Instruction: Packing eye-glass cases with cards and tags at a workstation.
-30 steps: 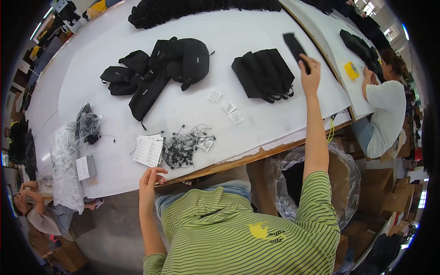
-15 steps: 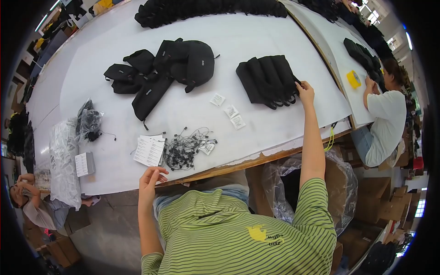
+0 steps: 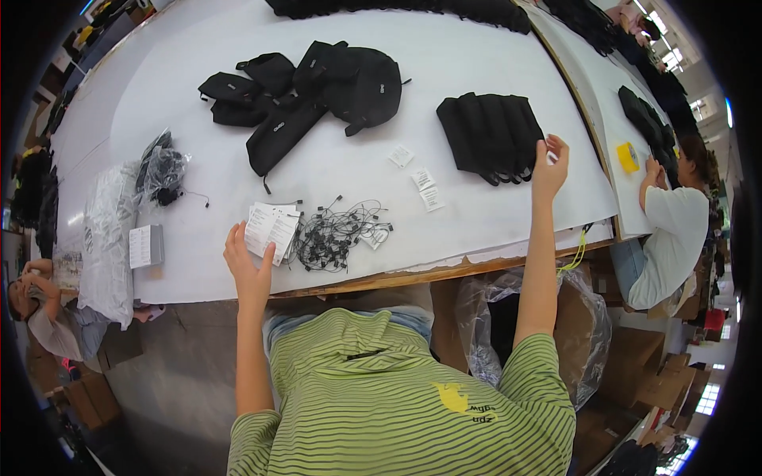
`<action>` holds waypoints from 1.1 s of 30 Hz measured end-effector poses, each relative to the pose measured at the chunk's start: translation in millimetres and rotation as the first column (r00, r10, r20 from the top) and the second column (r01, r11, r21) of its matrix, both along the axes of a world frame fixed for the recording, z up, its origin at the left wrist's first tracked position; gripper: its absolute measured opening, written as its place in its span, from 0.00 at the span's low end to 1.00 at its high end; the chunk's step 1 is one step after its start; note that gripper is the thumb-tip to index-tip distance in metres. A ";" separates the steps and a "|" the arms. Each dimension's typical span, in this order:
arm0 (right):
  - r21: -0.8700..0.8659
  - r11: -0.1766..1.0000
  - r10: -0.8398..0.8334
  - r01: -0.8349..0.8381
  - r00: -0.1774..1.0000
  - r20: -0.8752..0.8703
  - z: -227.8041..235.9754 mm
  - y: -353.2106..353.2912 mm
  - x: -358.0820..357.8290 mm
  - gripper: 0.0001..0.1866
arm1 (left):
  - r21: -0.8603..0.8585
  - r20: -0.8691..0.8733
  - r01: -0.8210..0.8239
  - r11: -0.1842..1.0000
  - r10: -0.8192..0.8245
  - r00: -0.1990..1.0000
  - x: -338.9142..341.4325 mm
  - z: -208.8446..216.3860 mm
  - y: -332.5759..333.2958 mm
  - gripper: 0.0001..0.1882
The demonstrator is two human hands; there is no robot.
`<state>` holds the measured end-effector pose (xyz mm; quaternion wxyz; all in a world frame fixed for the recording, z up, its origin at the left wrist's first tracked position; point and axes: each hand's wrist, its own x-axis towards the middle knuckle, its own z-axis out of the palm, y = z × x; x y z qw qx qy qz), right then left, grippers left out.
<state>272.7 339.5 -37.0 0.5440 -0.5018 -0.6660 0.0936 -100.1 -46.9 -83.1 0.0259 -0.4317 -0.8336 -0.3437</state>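
Observation:
My left hand (image 3: 249, 258) is at the near-left corner of a stack of white printed paper tags (image 3: 274, 228). Its thumb and fingers are spread to either side of that corner; whether they press on the paper I cannot tell. Right beside the stack lies a tangle of black tag strings (image 3: 333, 238). My right hand (image 3: 551, 165) is at the right edge of a row of overlapping black fabric pouches (image 3: 492, 135), fingers apart and slightly curled, with nothing visible in them. Small loops stick out along the pouches' near edge.
Loose black pouches (image 3: 345, 87) lie in a heap farther back. Small white labels (image 3: 425, 189) are between heap and row. At left are clear plastic packaging (image 3: 109, 246), a bagged bundle (image 3: 163, 170) and a grey-white tag block (image 3: 146, 246). A co-worker (image 3: 675, 218) works at right.
My left hand has moved forward to the tag stack and spread its fingers. My right hand has let go of the pouch edge. The whole view has shifted slightly.

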 end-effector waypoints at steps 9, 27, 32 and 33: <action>-0.553 0.662 0.706 -0.506 0.670 0.232 -32.3 -158.7 -130.1 0.06 | -0.228 -0.021 -0.085 0.970 0.082 0.996 -7.0 -11.1 3.7 0.37; -0.142 0.239 0.356 -0.961 0.222 -0.907 55.0 -156.1 -158.3 0.06 | 0.085 0.443 -0.260 0.962 0.198 0.874 -41.7 -7.5 -6.1 0.29; -0.222 0.366 0.494 -0.904 0.391 -0.777 76.7 -163.1 -166.9 0.11 | 0.132 0.777 -0.300 0.945 0.089 0.623 -40.5 4.0 -13.7 0.18; -0.224 0.362 0.496 -0.905 0.390 -0.776 80.2 -164.2 -169.1 0.11 | 0.216 0.825 -0.370 0.903 0.033 0.564 -37.3 5.9 -12.6 0.15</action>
